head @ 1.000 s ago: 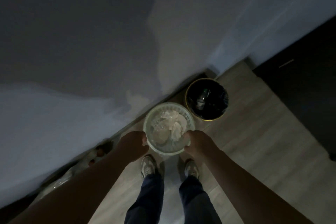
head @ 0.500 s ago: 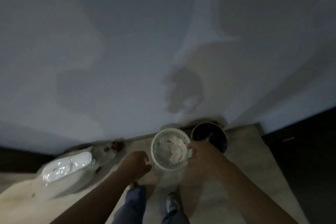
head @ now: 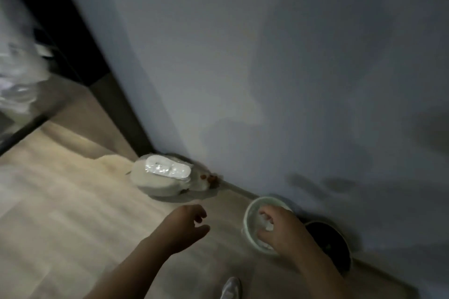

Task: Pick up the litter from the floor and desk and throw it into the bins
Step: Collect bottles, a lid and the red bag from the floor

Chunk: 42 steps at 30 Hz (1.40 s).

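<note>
A small white bin (head: 248, 222) with crumpled white paper in it stands on the wooden floor against the wall. My right hand (head: 281, 229) lies over its right side, fingers curled over the rim and into the bin. Just behind that hand and to the right is a black bin (head: 326, 241), partly hidden by my forearm. My left hand (head: 187, 222) hovers over the floor left of the white bin, fingers loosely bent and holding nothing. A white plastic-wrapped bundle (head: 161, 177) lies on the floor by the wall, with small brown bits (head: 211, 178) beside it.
The grey wall (head: 291, 80) runs along the right and back. A dark door frame (head: 80, 39) and blurred white cloth (head: 17, 90) are at the far left. My shoe (head: 230, 289) shows at the bottom edge. Bare wooden floor (head: 60, 213) spreads to the left.
The view has swung left and the bundle is now ahead. My left hand has let go of the white bin and moved left. My right hand stays on the bin.
</note>
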Tool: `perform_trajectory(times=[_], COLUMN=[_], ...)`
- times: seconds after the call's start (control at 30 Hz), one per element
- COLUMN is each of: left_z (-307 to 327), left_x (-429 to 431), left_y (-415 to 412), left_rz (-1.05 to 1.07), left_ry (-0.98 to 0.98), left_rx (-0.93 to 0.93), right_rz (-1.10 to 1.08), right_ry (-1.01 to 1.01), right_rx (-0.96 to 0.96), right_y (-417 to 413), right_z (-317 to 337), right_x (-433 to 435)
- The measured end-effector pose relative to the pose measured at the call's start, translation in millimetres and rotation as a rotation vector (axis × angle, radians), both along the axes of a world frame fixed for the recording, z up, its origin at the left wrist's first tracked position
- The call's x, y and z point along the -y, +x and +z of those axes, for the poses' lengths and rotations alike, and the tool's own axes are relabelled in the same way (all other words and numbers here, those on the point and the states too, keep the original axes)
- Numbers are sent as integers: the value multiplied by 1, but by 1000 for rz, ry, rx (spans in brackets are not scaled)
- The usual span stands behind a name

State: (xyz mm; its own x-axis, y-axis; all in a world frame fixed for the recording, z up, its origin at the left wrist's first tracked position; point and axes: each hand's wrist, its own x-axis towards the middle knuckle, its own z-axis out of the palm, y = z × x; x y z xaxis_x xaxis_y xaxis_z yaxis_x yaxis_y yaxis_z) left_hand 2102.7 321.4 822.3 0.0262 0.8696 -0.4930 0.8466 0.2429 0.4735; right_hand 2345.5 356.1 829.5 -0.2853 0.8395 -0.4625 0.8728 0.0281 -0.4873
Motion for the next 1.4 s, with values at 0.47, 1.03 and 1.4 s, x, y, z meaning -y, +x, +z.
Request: perform_trajectory(times=[0.47,1.03,1.4], left_z=[63,83,116], left_x=[221,350,317], left_y=[-250,-488,-650], left_rz=[549,1047,1243], left_ry=[216,384,466], left_rx=[-48,-32,-95], right_rz=[621,975,1112], right_ry=[144,206,234], right_rx=[-115,-221,-401], right_y=[-325,-630,-831], right_z=[76,92,129], right_x=[99,182,123])
